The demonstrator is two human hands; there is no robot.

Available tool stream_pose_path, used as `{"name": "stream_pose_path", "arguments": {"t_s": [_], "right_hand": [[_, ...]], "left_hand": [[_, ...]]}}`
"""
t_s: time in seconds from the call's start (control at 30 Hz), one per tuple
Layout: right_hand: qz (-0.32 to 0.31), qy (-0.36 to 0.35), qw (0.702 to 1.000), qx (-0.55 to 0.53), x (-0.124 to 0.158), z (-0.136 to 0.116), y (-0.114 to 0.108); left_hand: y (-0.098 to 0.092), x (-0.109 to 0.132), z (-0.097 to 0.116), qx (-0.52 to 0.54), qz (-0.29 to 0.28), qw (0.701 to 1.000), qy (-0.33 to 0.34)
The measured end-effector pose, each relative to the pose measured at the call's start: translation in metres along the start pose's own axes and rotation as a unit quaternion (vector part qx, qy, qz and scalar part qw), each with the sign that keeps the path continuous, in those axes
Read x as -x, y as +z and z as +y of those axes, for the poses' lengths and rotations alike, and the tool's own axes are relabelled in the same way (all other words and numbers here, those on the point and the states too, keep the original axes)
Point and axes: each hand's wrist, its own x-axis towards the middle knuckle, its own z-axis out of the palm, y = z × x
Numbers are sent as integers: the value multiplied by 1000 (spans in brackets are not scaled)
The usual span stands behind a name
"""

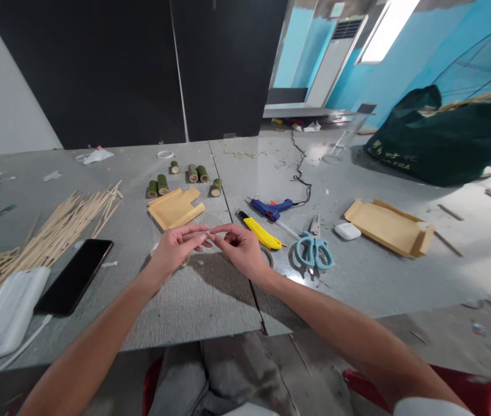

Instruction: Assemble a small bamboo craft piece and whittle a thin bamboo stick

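Note:
My left hand (180, 245) and my right hand (239, 248) meet above the middle of the table, fingertips almost touching. Both are closed in a pinch around something tiny and pale between them, too small to name. Just beyond the fingers lies a folded piece of brown cardboard (171, 208). To the right of my right hand are a yellow utility knife (262, 232), a blue glue gun (271, 209) and light-blue scissors (313, 248). Part of a ring-shaped roll (268, 257) shows behind my right wrist. A small object under my left hand is mostly hidden.
Several short green bamboo pieces (162, 184) stand at the back. On the left lie thin wooden sticks (63, 222), a black phone (76, 277) and a white power bank (8, 312). Rightward are a white earbud case (347, 231), a cardboard tray (388, 228) and a dark green bag (445, 138).

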Motion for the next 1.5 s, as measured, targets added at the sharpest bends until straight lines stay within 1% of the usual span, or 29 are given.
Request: {"name": "stream_pose_path", "arguments": {"t_s": [0.2, 0.37, 0.53, 0.63, 0.77, 0.83, 0.87, 0.9, 0.97, 1.03, 1.1, 1.2, 1.27, 1.37, 1.5], "right_hand": [[-13, -20, 999, 36, -1, -1, -3], [-12, -63, 996, 68, 0, 2, -3], [-5, -110, 987, 120, 2, 3, -4], [-14, -146, 978, 145, 4, 4, -6], [-49, -232, 955, 180, 6, 7, -9], [-68, -254, 944, 199, 6, 7, -10], [-75, -254, 943, 202, 6, 7, -11], [-82, -245, 945, 199, 6, 6, -11], [-87, -202, 960, 174, 5, 3, -12], [-77, -129, 981, 121, 4, -1, -13], [-67, -49, 995, 54, 1, -5, -13], [-75, 31, 996, -25, -3, -6, -11], [-85, 56, 993, -54, -6, -5, -9], [-94, 74, 989, -87, -7, -2, -7], [-119, 89, 985, -93, -5, -2, -5]], "left_hand": [[-1, 0, 0, -21, -7, 1000, -1], [0, -1, -5, -20, 22, 999, 13], [1, -2, -6, -27, 19, 999, 21], [2, -2, -4, -17, 26, 999, 19], [2, -1, -1, -28, 35, 998, 34], [2, -1, 0, -36, 40, 998, 40], [2, -1, 0, -37, 43, 997, 43], [2, -1, 0, -38, 47, 997, 45], [3, -2, 0, -38, 54, 996, 52], [2, -2, -1, -40, 57, 995, 66], [2, -3, -2, -52, 59, 994, 82], [1, -4, -5, -82, 68, 989, 103], [0, -4, -7, -99, 74, 985, 118], [-1, -4, -9, -120, 77, 981, 130], [-1, -5, -10, -118, 80, 982, 126]]}}
